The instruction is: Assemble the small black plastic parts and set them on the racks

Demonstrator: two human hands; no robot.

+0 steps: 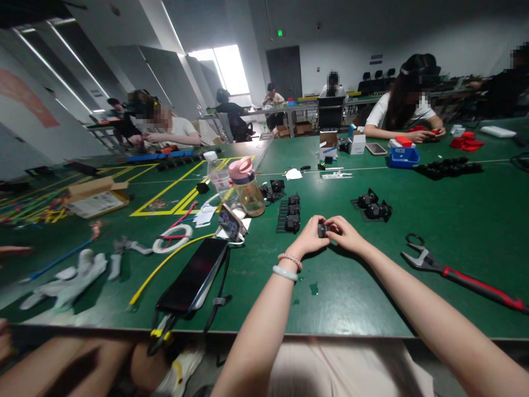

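Above the green table, my left hand (309, 237) and my right hand (344, 234) meet around a small black block-shaped part (322, 230). Fingers of both hands close on it, and they cover much of its surface. To the left of my hands lies a black slotted plate carrying a row of black modules (292, 212). Another group of black modules on a plate (372, 206) rests farther right. A wrench with red and black handles (463, 278) lies to the right of my right forearm.
Left of me are a phone with a strap (194, 275), a propped small phone (231, 223), a pink-lidded bottle (247, 187), a coil of white cable (172, 238) and grey gloves (78, 278). A blue bin (404, 157) stands across the table near a co-worker (407, 105).
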